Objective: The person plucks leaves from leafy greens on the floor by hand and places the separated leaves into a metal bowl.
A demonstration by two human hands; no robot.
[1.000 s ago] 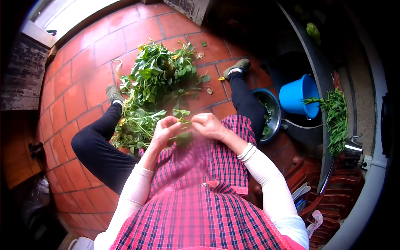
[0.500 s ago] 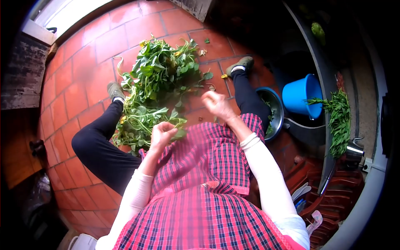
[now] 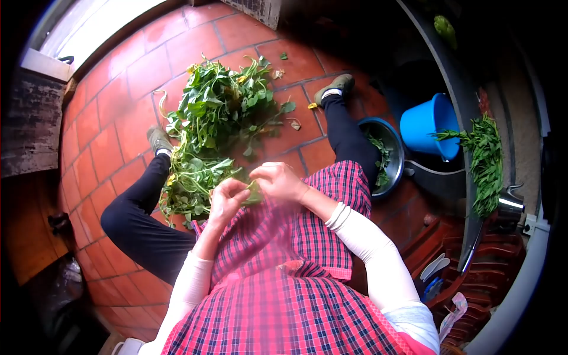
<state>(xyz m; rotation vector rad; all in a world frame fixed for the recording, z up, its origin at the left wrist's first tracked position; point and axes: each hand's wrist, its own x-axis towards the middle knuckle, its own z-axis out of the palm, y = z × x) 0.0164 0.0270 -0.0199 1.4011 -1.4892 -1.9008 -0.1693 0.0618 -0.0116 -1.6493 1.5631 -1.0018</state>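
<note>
My left hand (image 3: 227,200) pinches a green leafy sprig (image 3: 255,194) above the lap of the checked apron. Close beside it, my right hand (image 3: 280,181) has its fingers closed at the sprig's upper edge. Whether a stem lies between those right fingertips is hard to see. Just past my left hand spreads a loose heap of leafy stems (image 3: 198,177) on the floor. A larger pile of greens (image 3: 216,97) lies farther out, between my feet.
A metal basin (image 3: 397,157) with some leaves stands beside my right leg. Behind it is a blue bucket (image 3: 423,127). A bunch of narrow-leaved greens (image 3: 484,171) rests on the ledge at right. Red floor tiles (image 3: 133,121) extend left; a red slatted plastic piece (image 3: 473,296) is at lower right.
My right hand has come left and down to meet my left hand at the sprig. My left hand stays nearly in place, still pinching. The whole view has shifted slightly.
</note>
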